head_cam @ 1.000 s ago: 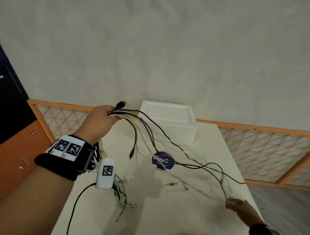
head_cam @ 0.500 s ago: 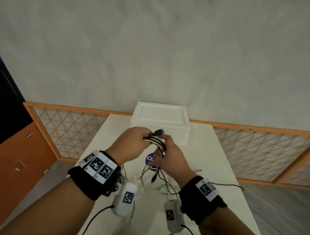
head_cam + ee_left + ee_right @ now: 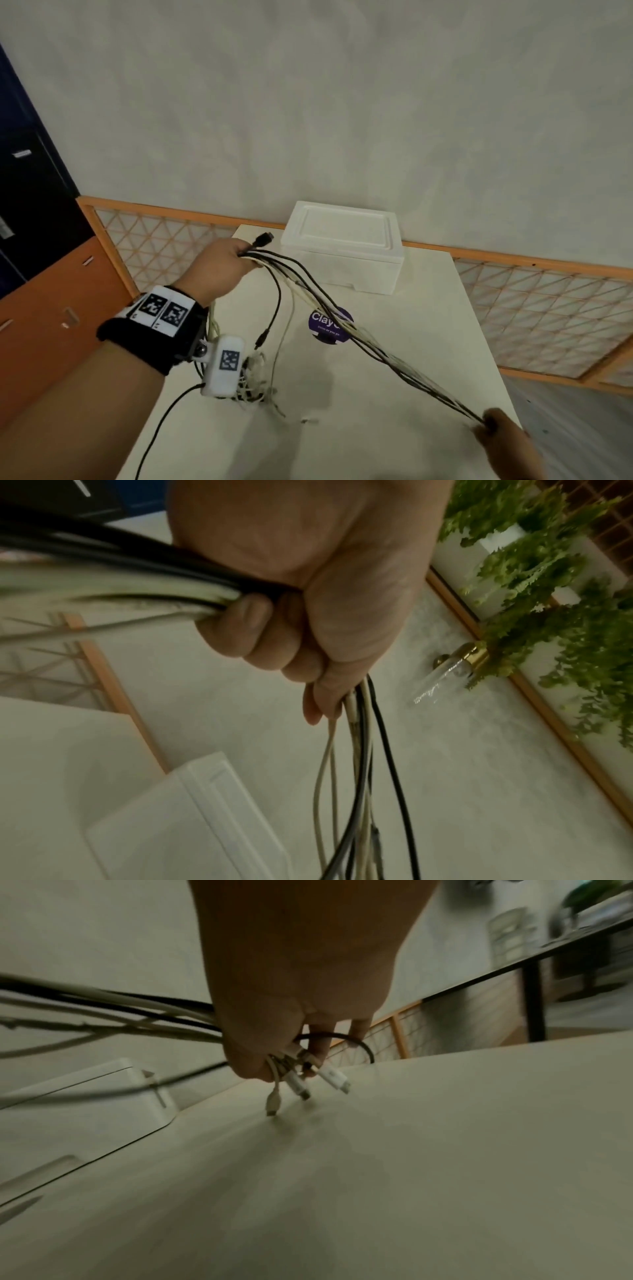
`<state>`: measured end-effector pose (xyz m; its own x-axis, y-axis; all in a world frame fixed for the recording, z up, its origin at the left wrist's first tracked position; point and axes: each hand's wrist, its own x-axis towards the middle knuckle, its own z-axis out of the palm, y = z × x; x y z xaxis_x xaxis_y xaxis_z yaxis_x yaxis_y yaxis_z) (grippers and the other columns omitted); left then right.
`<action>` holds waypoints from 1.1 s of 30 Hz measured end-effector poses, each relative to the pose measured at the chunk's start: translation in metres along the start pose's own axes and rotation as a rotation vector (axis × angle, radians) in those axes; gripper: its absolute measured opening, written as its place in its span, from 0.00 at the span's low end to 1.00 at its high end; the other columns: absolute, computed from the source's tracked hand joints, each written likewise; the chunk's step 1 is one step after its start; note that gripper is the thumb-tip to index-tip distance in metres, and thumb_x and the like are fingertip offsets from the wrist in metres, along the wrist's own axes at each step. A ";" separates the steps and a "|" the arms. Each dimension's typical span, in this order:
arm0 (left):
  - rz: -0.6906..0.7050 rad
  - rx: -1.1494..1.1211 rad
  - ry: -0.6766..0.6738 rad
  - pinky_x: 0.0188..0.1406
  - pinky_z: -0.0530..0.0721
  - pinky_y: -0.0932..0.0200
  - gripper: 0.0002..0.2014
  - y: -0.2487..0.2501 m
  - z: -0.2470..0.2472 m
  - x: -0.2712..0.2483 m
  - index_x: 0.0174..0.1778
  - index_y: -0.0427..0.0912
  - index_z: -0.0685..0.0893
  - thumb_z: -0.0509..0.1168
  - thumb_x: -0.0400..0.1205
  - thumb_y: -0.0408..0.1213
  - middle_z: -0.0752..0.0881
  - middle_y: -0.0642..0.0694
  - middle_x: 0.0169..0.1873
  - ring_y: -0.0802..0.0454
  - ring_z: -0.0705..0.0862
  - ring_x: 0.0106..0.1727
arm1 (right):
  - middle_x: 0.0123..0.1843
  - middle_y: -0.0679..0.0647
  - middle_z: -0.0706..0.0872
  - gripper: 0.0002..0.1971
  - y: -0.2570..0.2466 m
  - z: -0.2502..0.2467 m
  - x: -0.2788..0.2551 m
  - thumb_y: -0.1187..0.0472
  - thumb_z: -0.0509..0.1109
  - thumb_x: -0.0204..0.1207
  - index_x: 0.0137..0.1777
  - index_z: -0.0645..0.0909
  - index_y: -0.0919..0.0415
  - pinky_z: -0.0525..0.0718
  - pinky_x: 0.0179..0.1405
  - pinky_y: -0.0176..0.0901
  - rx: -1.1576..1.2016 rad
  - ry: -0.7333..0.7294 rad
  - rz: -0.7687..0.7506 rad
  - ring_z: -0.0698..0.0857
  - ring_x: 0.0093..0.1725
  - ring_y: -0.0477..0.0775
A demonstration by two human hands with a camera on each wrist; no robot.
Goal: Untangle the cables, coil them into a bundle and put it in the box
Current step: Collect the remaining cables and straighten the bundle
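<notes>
Several black and white cables (image 3: 359, 334) stretch taut above the table from my left hand (image 3: 219, 265) at the upper left to my right hand (image 3: 496, 430) at the lower right. The left hand grips them in a fist (image 3: 274, 620), and a black plug (image 3: 262, 238) sticks out past it. More cable ends hang below that hand (image 3: 356, 777). My right hand (image 3: 284, 1053) pinches the far ends, with white plugs (image 3: 301, 1085) dangling just over the table. The white foam box (image 3: 342, 250) stands shut at the table's far edge.
A round purple sticker (image 3: 330, 325) lies on the white table (image 3: 394, 394) under the cables. A loose tangle of cable (image 3: 255, 383) rests near my left wrist. An orange lattice rail (image 3: 534, 308) runs behind and to the right of the table.
Half a second ago both hands were together in front of the box. Now the right hand has pulled down and to the right, drawing the cables out straight, and the left has moved left.
</notes>
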<state>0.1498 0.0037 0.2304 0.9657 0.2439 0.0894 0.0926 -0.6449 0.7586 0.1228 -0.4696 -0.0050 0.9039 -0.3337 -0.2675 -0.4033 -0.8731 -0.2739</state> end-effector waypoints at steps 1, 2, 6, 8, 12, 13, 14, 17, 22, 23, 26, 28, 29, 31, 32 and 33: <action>0.010 0.025 -0.029 0.17 0.62 0.68 0.07 0.000 0.009 0.000 0.35 0.43 0.83 0.69 0.80 0.34 0.74 0.50 0.22 0.55 0.69 0.23 | 0.45 0.54 0.82 0.13 0.004 -0.004 0.003 0.48 0.75 0.66 0.47 0.79 0.49 0.79 0.56 0.50 -0.026 -0.032 0.049 0.79 0.47 0.59; 0.019 0.057 -0.057 0.17 0.63 0.68 0.07 0.000 0.017 -0.001 0.35 0.43 0.83 0.69 0.80 0.34 0.75 0.49 0.23 0.55 0.70 0.24 | 0.46 0.54 0.81 0.17 0.004 -0.008 0.006 0.48 0.76 0.64 0.50 0.78 0.51 0.81 0.56 0.51 -0.066 -0.085 0.069 0.81 0.47 0.58; 0.114 0.224 -0.160 0.27 0.69 0.60 0.04 0.005 0.048 -0.008 0.39 0.44 0.84 0.68 0.80 0.36 0.81 0.49 0.29 0.52 0.78 0.31 | 0.70 0.58 0.76 0.53 -0.041 -0.036 0.009 0.48 0.83 0.52 0.79 0.61 0.55 0.77 0.68 0.53 -0.220 -0.247 -0.065 0.77 0.68 0.60; 0.182 0.311 -0.200 0.36 0.76 0.56 0.05 0.009 0.063 -0.013 0.44 0.41 0.85 0.67 0.80 0.38 0.85 0.45 0.37 0.46 0.82 0.40 | 0.79 0.57 0.66 0.55 -0.083 -0.062 -0.001 0.52 0.80 0.56 0.82 0.54 0.55 0.68 0.75 0.52 -0.222 -0.162 -0.268 0.67 0.77 0.60; 0.270 0.361 -0.290 0.31 0.75 0.54 0.11 0.021 0.091 -0.027 0.53 0.45 0.74 0.68 0.78 0.38 0.83 0.47 0.37 0.49 0.80 0.35 | 0.80 0.47 0.60 0.49 -0.179 -0.110 -0.064 0.62 0.77 0.64 0.82 0.54 0.53 0.56 0.77 0.36 0.210 -0.015 -0.779 0.59 0.79 0.48; 0.301 0.371 -0.335 0.26 0.71 0.56 0.15 0.026 0.098 -0.032 0.55 0.44 0.70 0.67 0.77 0.36 0.80 0.48 0.33 0.51 0.78 0.31 | 0.78 0.45 0.61 0.47 -0.201 -0.113 -0.083 0.62 0.76 0.65 0.82 0.54 0.54 0.53 0.77 0.34 0.248 0.012 -0.884 0.59 0.78 0.46; 0.352 0.382 -0.378 0.24 0.69 0.58 0.18 0.028 0.105 -0.034 0.58 0.42 0.68 0.67 0.76 0.33 0.78 0.50 0.32 0.53 0.76 0.29 | 0.78 0.45 0.63 0.45 -0.220 -0.111 -0.096 0.62 0.74 0.68 0.83 0.54 0.55 0.52 0.79 0.36 0.232 0.044 -0.967 0.61 0.77 0.45; 0.449 0.379 -0.436 0.31 0.75 0.61 0.25 0.032 0.115 -0.033 0.67 0.32 0.65 0.66 0.76 0.33 0.77 0.54 0.33 0.58 0.79 0.32 | 0.74 0.53 0.73 0.43 -0.254 -0.094 -0.111 0.67 0.65 0.72 0.84 0.46 0.55 0.67 0.76 0.53 0.132 0.074 -1.030 0.75 0.70 0.54; 0.307 0.204 -0.519 0.28 0.74 0.67 0.36 0.027 0.098 -0.034 0.76 0.41 0.58 0.69 0.75 0.31 0.82 0.50 0.33 0.59 0.80 0.32 | 0.42 0.54 0.82 0.37 -0.262 -0.088 -0.110 0.61 0.56 0.81 0.84 0.37 0.49 0.73 0.38 0.44 0.013 0.018 -0.959 0.78 0.39 0.54; 0.324 0.179 -0.508 0.29 0.75 0.67 0.28 0.024 0.095 -0.035 0.69 0.45 0.67 0.70 0.74 0.33 0.83 0.51 0.35 0.59 0.82 0.34 | 0.45 0.55 0.85 0.36 -0.263 -0.090 -0.113 0.59 0.56 0.81 0.84 0.40 0.49 0.75 0.40 0.46 0.013 0.027 -0.963 0.80 0.41 0.55; 0.347 0.138 -0.444 0.38 0.81 0.59 0.08 0.005 0.085 -0.030 0.44 0.51 0.80 0.72 0.73 0.39 0.86 0.53 0.37 0.58 0.84 0.37 | 0.60 0.55 0.87 0.28 -0.258 -0.100 -0.116 0.54 0.55 0.78 0.80 0.64 0.50 0.80 0.54 0.48 0.032 0.160 -1.001 0.84 0.56 0.58; 0.273 0.086 -0.392 0.36 0.76 0.59 0.10 -0.022 0.083 -0.027 0.33 0.51 0.78 0.74 0.73 0.40 0.82 0.54 0.30 0.58 0.80 0.32 | 0.56 0.53 0.89 0.25 -0.249 -0.111 -0.115 0.54 0.55 0.70 0.66 0.80 0.48 0.82 0.51 0.46 0.140 0.278 -1.000 0.86 0.54 0.58; 0.225 0.057 -0.357 0.36 0.75 0.59 0.11 -0.039 0.084 -0.026 0.31 0.51 0.78 0.74 0.74 0.41 0.81 0.54 0.28 0.59 0.78 0.31 | 0.50 0.52 0.90 0.22 -0.243 -0.117 -0.113 0.56 0.56 0.67 0.59 0.84 0.48 0.82 0.46 0.45 0.203 0.339 -0.983 0.87 0.49 0.58; 0.154 0.027 -0.286 0.38 0.79 0.55 0.08 -0.070 0.089 -0.028 0.34 0.53 0.80 0.72 0.73 0.46 0.81 0.55 0.27 0.55 0.81 0.31 | 0.41 0.51 0.90 0.17 -0.227 -0.133 -0.111 0.57 0.58 0.65 0.49 0.85 0.49 0.79 0.37 0.42 0.308 0.440 -0.907 0.86 0.41 0.58; 0.142 0.019 -0.255 0.40 0.81 0.52 0.08 -0.085 0.093 -0.030 0.37 0.54 0.80 0.71 0.73 0.51 0.83 0.54 0.28 0.53 0.83 0.33 | 0.38 0.51 0.89 0.16 -0.218 -0.140 -0.108 0.58 0.59 0.65 0.48 0.86 0.51 0.77 0.35 0.41 0.352 0.481 -0.868 0.86 0.39 0.58; 0.134 0.022 -0.221 0.41 0.82 0.52 0.12 -0.099 0.097 -0.031 0.40 0.53 0.81 0.69 0.72 0.57 0.85 0.52 0.31 0.52 0.84 0.36 | 0.35 0.50 0.87 0.16 -0.208 -0.147 -0.104 0.58 0.59 0.65 0.48 0.86 0.51 0.76 0.34 0.40 0.391 0.504 -0.823 0.85 0.38 0.58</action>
<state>0.1345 -0.0102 0.0904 0.9990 -0.0071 0.0431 -0.0366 -0.6768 0.7353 0.1330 -0.3059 0.2159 0.8386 0.1247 0.5303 0.4287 -0.7517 -0.5012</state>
